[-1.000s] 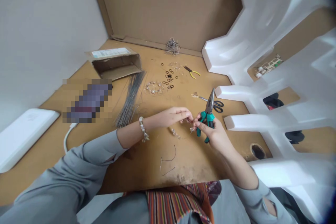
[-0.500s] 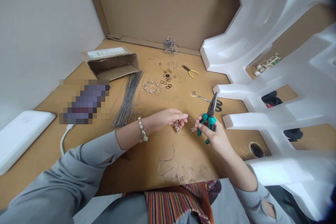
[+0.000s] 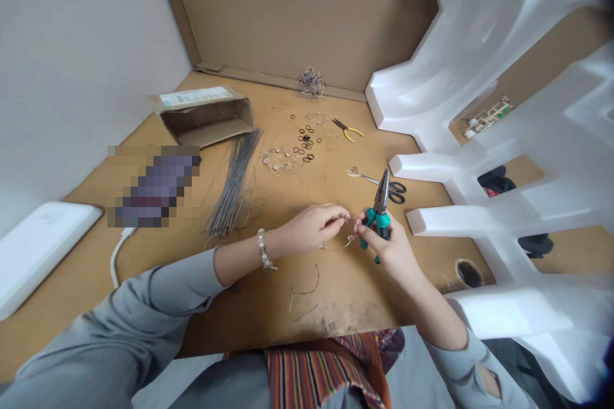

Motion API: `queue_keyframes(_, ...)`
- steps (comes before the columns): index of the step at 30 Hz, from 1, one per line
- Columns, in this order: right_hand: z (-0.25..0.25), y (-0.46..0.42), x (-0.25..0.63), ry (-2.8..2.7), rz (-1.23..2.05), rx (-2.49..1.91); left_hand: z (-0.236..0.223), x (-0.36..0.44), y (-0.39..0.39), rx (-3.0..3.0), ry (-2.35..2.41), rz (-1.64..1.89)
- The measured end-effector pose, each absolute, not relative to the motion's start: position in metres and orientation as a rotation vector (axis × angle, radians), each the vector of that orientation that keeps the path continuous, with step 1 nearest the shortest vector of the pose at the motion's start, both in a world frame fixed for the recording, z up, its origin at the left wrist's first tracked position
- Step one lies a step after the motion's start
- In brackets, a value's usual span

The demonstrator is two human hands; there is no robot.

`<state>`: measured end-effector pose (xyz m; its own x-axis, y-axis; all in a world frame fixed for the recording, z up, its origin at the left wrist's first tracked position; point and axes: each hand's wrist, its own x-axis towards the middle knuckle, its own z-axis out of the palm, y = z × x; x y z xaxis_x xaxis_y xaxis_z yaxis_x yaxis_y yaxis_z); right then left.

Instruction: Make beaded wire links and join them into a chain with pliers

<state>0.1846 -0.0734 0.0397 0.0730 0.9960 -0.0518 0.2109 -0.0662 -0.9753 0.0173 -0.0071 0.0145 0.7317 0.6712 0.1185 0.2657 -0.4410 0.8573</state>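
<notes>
A beaded wire loop hangs between my two hands, a clear bead on its right side. My left hand pinches the loop's upper part between thumb and fingers. Long-nose pliers with green-and-black handles rest in my right hand, jaws pointing up and away. That hand's thumb and fingertips are also at the loop's right end; whether they grip it is hard to see. My fingers hide some of the beads. Short bent wire pieces lie on the table just below the loop.
Beyond my hands lie scissors, yellow-handled pliers, small dark rings, a wire coil and a wire tangle. Leftward are a wire bundle, an open cardboard box and a white power bank. White moulded foam borders the right.
My left hand has shifted slightly right, closer to my right hand, and turned over the loop, covering more beads. The pliers have tipped a little left and lower.
</notes>
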Motion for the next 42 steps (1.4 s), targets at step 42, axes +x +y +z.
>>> queue_keyframes(42,0.071,-0.118,0.252,-2.341,0.008,-2.041,0.028,0.014,-0.014,2.052,0.689,0.635)
